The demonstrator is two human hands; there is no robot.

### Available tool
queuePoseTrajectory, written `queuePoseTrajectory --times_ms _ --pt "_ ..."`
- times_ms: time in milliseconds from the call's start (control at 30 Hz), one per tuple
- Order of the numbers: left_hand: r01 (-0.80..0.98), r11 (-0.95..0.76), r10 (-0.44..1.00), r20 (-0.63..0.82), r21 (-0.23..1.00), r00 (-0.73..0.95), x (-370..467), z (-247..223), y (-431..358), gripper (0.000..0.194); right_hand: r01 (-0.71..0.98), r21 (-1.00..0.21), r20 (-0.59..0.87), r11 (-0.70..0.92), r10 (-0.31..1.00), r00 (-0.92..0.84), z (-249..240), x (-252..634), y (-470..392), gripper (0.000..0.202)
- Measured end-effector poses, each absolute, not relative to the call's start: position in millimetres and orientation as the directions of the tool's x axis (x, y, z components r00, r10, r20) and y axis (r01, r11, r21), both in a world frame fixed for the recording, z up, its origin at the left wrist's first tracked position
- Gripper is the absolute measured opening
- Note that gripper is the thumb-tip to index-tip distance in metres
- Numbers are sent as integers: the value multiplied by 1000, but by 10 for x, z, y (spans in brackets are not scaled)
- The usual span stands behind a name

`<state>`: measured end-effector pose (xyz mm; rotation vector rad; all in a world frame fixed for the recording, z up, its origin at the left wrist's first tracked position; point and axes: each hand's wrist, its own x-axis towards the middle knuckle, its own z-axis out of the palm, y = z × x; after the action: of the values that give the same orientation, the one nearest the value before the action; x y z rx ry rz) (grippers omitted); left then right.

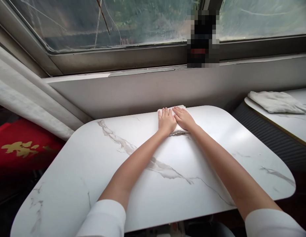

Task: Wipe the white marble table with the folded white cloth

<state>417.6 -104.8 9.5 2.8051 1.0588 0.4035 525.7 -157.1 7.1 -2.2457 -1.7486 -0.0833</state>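
Both arms reach forward over a white marbled table (192, 204). A folded white cloth (179, 129) lies flat at the table's far edge, by the wall. My left hand (166, 121) rests on the cloth's left part, palm down with its fingers apart. Beside it, my right hand (184, 118) presses flat on the cloth's right part, its fingers pointing up and to the left. The two hands touch near the thumbs. The cloth's middle is partly hidden beneath them.
A window frame (118, 61) runs above the grey wall (143, 90). At the left are a pale curtain (32, 95) and red fabric with gold marks (22, 161). Another white cloth (277, 101) lies on a second table (297, 126) at the right.
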Motion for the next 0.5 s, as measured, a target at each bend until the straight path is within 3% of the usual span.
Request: queuePoseTrajectory --times_ms 367,500 --pt "619 -753 657 210 222 724 4183 103 -1296 53 958 -159 209 -237 941 267 81 5206 -1881 53" --pt "596 -777 628 193 203 754 4053 136 -1711 54 981 -119 188 -154 966 175 44 5157 -2333 54"
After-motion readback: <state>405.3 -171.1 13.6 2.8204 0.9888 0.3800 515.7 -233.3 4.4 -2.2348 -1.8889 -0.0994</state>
